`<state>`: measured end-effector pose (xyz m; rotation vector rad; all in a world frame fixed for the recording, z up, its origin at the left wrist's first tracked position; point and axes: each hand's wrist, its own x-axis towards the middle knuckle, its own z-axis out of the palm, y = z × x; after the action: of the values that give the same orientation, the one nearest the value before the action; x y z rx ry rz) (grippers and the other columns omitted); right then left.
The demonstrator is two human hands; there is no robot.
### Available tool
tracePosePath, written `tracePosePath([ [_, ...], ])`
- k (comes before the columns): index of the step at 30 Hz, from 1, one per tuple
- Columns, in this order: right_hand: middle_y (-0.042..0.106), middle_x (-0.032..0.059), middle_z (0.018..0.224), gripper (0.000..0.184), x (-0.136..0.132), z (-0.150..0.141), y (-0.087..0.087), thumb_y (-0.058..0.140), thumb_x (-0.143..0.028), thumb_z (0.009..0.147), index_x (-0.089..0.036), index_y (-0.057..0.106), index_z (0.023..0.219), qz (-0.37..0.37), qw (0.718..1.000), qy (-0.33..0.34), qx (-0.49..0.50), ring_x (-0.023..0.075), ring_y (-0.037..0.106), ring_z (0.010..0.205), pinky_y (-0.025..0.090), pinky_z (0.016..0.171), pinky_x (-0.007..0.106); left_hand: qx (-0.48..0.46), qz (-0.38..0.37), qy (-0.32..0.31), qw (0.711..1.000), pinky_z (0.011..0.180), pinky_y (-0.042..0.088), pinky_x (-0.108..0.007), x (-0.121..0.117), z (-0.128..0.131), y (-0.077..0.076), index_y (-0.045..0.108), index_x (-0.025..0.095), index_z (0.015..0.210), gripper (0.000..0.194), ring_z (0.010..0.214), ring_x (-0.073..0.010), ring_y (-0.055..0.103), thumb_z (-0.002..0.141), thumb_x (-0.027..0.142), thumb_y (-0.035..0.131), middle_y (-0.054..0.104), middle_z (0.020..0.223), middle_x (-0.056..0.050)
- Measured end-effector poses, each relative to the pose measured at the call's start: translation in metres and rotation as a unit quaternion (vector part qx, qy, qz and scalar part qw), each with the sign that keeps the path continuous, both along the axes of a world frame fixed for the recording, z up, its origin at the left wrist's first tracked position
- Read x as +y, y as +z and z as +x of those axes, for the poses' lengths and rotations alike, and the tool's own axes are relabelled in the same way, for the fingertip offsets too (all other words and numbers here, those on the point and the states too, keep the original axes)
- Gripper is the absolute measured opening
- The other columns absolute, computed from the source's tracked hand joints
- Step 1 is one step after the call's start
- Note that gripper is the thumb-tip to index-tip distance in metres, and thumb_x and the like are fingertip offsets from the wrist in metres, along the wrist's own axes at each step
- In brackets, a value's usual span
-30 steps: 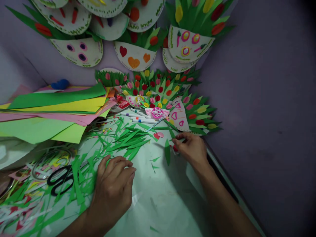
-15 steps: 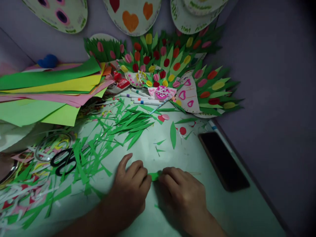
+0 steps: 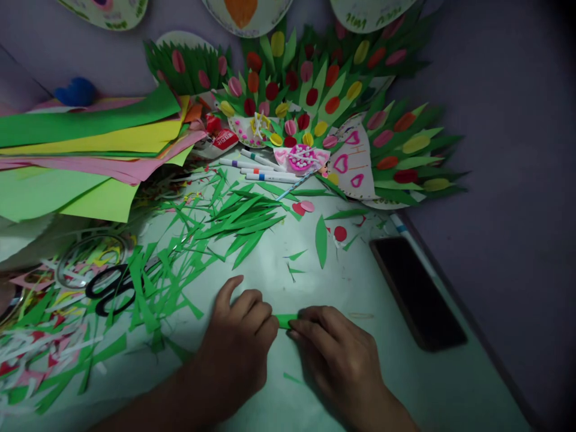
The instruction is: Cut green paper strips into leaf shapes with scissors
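Between my two hands, low over the pale table, a small strip of green paper (image 3: 285, 321) shows. My left hand (image 3: 240, 342) is closed on its left end, with the little finger lifted away. The right end is pinched by my right hand (image 3: 339, 348), thumb and fingers together. Most of the paper is hidden by my fingers. Beyond my hands lies a heap of cut green paper leaves (image 3: 243, 219), with a single green leaf (image 3: 321, 241) apart on the right. Black-handled scissors (image 3: 112, 288) rest among green offcuts on the left.
Coloured paper sheets (image 3: 90, 129) are stacked at the back left. Several markers (image 3: 265, 170) lie before the paper-leaf and flower crafts (image 3: 310, 96). A phone (image 3: 418, 291) is at the right, near the wall. Paper scraps (image 3: 40, 354) cover the table's left side.
The head view has tilted down slightly. My right hand has shifted a little to the right, so more of the green paper shows between my hands. The left hand has hardly moved.
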<state>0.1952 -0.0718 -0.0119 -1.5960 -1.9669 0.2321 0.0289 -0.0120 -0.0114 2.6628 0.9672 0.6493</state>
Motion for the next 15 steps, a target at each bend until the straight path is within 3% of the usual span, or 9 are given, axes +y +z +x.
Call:
tracePosePath([
  [6,0.060,0.0032,0.073,0.010,0.0003,0.0039,0.0037,0.054,-0.015,0.080,-0.017,0.064,0.081,-0.033,0.997,-0.043,0.048,0.0139,0.054,0.066,0.042,0.056,0.025,0.000,-0.037,0.036,0.999,0.095,0.029,-0.053,-0.0024,0.0003,0.0049,0.061,0.018,0.062,0.019,0.080,-0.0207,0.054,0.072,0.007,0.048,0.058,0.065,-0.002],
  [15,0.057,0.0033,0.073,0.010,0.0047,0.0007,0.0072,0.052,-0.022,0.081,-0.020,0.061,0.076,-0.071,0.993,-0.091,0.030,0.0173,0.051,0.070,0.041,0.059,0.029,0.009,-0.042,0.078,0.996,0.091,0.032,-0.053,-0.0005,0.0057,0.0073,0.062,0.017,0.063,0.020,0.090,-0.0259,0.054,0.075,0.011,0.048,0.060,0.070,-0.006],
])
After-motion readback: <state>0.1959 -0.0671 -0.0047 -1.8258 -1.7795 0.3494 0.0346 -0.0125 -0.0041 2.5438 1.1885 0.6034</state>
